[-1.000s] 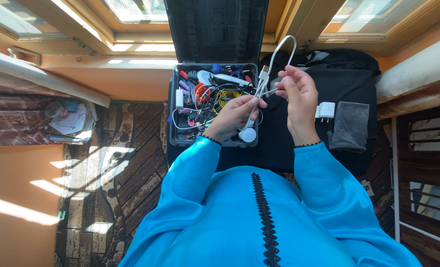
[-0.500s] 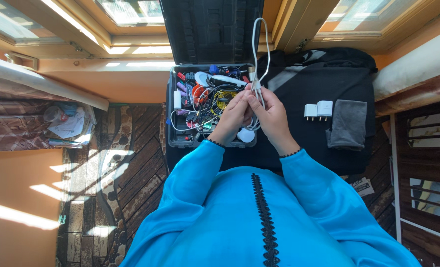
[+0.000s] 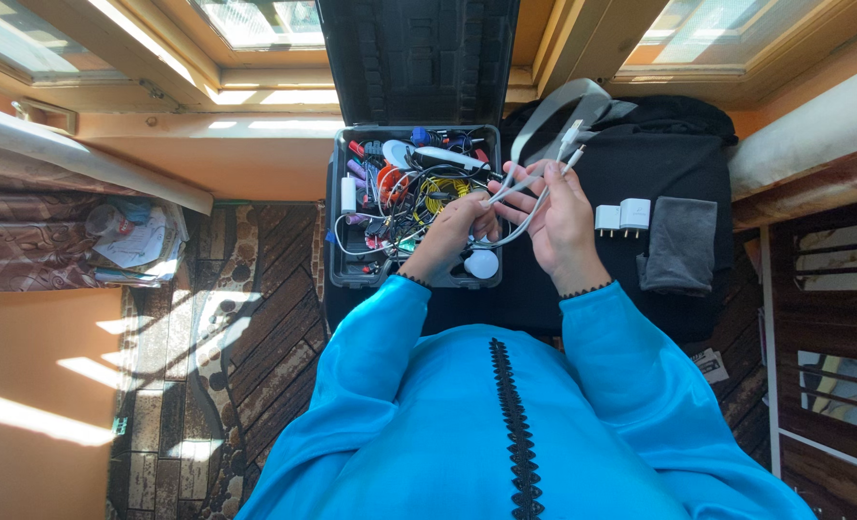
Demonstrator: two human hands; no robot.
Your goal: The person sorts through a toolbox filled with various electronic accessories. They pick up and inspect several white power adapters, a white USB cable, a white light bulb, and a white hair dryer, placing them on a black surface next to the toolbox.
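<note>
We look down on both hands gathering a white cable [image 3: 529,193] into loops above an open black case [image 3: 343,252] crammed with wires. Our left hand [image 3: 455,234] pinches the strands; our right hand [image 3: 560,223] grips the plug ends. Two white chargers [image 3: 622,216] sit beside a grey cloth [image 3: 680,244].

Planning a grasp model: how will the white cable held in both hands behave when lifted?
Likely floppy: the white cable bends in loops between the left hand and right hand. Probably light, pinched by fingertips alone. Loose plug ends may swing or snag the tangled wires in the open case.
</note>
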